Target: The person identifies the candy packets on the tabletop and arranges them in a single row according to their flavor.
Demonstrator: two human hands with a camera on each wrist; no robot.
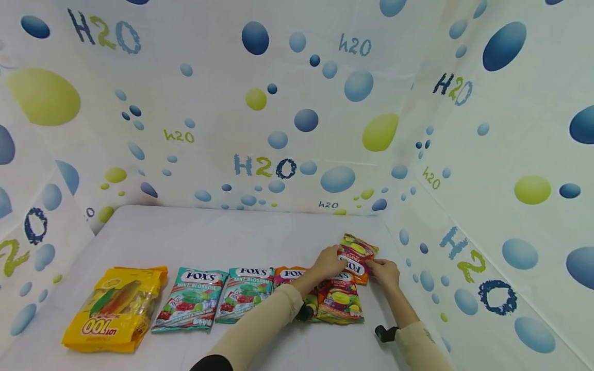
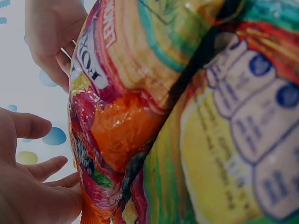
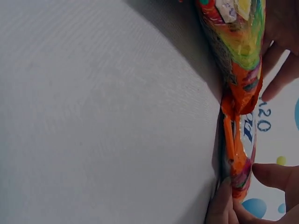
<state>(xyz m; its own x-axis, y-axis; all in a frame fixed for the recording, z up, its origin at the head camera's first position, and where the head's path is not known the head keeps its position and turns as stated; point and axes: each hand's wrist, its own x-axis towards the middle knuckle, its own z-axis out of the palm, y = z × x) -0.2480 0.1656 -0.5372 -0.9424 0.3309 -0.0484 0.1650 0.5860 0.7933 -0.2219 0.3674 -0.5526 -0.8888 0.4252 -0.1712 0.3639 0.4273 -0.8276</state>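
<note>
Upside down in the head view, a red and orange Fox's candy bag lies at the right end of a row, its lower edge over another Fox's fruit candy bag. My right hand pinches the upside-down bag's right edge; the right wrist view shows the thumb on top and fingers below. At the left edge, my left hand touches the bag. In the left wrist view its fingers are spread and fairly straight. Bags fill most of that view.
Leftwards along the white table are a partly covered purple and orange Fox's bag, two green Fox's mint bags and a large yellow candy bag. Walls with a blue and green bubble print stand behind and beside the table.
</note>
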